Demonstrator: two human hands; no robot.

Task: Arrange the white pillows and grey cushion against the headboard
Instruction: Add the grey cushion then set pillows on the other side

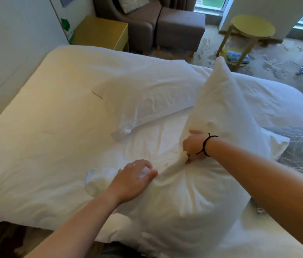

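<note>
On the bed, at about five o'clock from its middle, a white pillow lies bunched under both hands. At its eleven o'clock corner the left hand is closed on a fold of the cover. At twelve o'clock the right hand, a black band on its wrist, pinches a gathered twist of cloth. A second pillow stands tilted just behind that hand, and a third lies flat at eleven o'clock. At three o'clock, partly hidden, is the grey cushion.

Bedroom, prob. hotel: white bed, armchair, side table.
</note>
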